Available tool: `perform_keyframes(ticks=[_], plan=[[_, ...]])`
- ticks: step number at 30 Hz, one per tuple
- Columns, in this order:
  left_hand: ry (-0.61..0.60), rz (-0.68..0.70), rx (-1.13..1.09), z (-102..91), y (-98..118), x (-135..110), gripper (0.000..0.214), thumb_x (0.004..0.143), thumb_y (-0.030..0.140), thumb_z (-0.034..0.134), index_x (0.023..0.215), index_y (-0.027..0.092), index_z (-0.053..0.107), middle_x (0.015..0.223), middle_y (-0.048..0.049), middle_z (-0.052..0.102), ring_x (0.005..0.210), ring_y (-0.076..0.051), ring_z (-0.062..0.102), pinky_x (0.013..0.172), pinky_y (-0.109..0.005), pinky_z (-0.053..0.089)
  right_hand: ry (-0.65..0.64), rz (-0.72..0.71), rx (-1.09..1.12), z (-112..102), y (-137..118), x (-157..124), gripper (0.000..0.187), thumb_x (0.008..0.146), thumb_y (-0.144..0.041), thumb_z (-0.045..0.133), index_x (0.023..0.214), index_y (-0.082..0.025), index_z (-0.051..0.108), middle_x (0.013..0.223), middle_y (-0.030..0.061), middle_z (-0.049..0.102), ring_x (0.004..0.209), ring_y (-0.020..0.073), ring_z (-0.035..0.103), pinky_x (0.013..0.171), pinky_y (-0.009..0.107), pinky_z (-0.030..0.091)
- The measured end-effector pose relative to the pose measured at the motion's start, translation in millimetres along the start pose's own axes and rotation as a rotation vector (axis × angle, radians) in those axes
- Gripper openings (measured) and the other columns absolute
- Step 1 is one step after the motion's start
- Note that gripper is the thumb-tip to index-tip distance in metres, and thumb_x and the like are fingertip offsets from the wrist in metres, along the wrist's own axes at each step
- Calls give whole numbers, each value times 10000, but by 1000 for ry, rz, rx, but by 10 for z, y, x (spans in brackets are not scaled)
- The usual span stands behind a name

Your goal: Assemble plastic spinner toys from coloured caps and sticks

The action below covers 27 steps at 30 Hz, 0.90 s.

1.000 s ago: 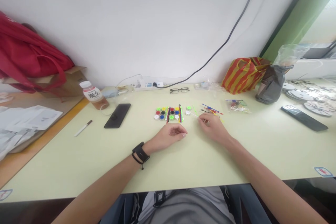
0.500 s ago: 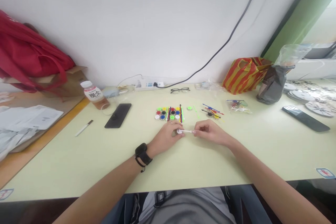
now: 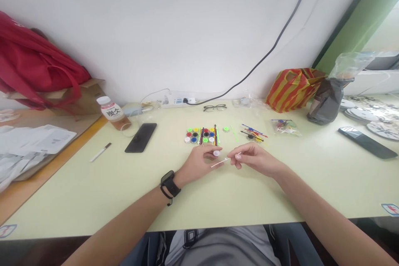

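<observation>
My left hand (image 3: 199, 163), with a black watch on its wrist, pinches a small white disc (image 3: 216, 153) between its fingertips just above the pale green table (image 3: 93, 187). My right hand (image 3: 254, 160) pinches a thin white stick (image 3: 222, 161) whose tip points at the left hand. Just beyond my hands lie rows of small coloured discs and sticks (image 3: 202, 135). One green disc (image 3: 226, 129) lies apart, and a loose pile of coloured sticks (image 3: 253, 132) is to its right.
A black phone (image 3: 141, 137), a white pen (image 3: 99, 152) and a drink bottle (image 3: 112, 113) are at the left. Glasses (image 3: 214, 107) and a power strip (image 3: 177, 100) lie by the wall. A striped bag (image 3: 293, 87), a small plastic bag (image 3: 284, 126) and a dark remote (image 3: 368, 143) are at the right.
My right hand came back from the loose pile with a white stick and met the left hand. The left hand took up a white disc and raised it slightly.
</observation>
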State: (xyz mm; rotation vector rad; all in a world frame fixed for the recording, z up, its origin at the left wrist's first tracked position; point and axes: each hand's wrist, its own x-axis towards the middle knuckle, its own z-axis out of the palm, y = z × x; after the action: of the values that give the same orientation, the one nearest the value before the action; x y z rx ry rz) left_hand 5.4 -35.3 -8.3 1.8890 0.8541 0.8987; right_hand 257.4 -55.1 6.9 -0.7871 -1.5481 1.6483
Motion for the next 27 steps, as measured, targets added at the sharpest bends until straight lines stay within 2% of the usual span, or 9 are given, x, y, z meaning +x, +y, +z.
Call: perform_keyframes(ticks=[3, 7, 13, 16, 19, 22, 27], plan=[[-67, 53, -39, 10, 73, -17, 495, 830, 363, 827, 1274, 165, 733, 1193, -134, 719, 1030, -248, 724, 968, -412, 611, 60, 3, -38, 20, 7, 24, 271, 923, -421, 747, 1050, -199, 837, 889, 78, 780, 701, 150, 646, 733, 323, 536], [-178, 107, -75, -11, 166, -15, 496, 858, 310, 806, 1327, 180, 708, 1204, -122, 735, 1088, -256, 714, 1010, -406, 584, 93, 8, -90, 41, 22, 62, 315, 891, -440, 773, 1091, -203, 830, 925, 83, 788, 749, 167, 668, 766, 338, 551], [-150, 75, -84, 0, 152, 1, 519, 851, 318, 818, 1344, 200, 706, 1213, -109, 747, 1134, -262, 691, 1008, -390, 569, 208, -54, -122, 69, 65, 101, 337, 858, -459, 794, 1082, -209, 815, 893, 72, 788, 764, 184, 695, 751, 344, 571], [-113, 42, -144, 30, 152, -2, 457, 891, 342, 779, 1313, 176, 722, 1178, -111, 756, 1097, -252, 710, 994, -375, 577, 161, -65, -101, 95, 81, 110, 383, 848, -462, 804, 1136, -212, 777, 975, 81, 789, 769, 187, 706, 756, 356, 579], [-113, 21, -172, 41, 161, 0, 401, 933, 351, 730, 1293, 175, 735, 1180, -109, 756, 1093, -242, 717, 992, -357, 581, 144, -73, -111, 130, 96, 119, 356, 856, -472, 791, 1093, -207, 765, 1026, 86, 782, 776, 180, 702, 765, 355, 583], [-95, 22, -139, 30, 160, 6, 359, 953, 341, 700, 1272, 182, 749, 1197, -108, 756, 1090, -236, 717, 987, -347, 581, 165, -86, -144, 158, 100, 126, 345, 866, -492, 773, 1060, -208, 752, 1002, 76, 777, 776, 177, 692, 770, 353, 585], [-113, 19, -112, 9, 166, 14, 318, 977, 351, 660, 1227, 188, 771, 1143, -100, 777, 1049, -238, 724, 971, -365, 586, 140, -79, -169, 153, 83, 123, 379, 884, -506, 752, 1126, -216, 720, 957, 72, 763, 762, 181, 685, 778, 360, 581]])
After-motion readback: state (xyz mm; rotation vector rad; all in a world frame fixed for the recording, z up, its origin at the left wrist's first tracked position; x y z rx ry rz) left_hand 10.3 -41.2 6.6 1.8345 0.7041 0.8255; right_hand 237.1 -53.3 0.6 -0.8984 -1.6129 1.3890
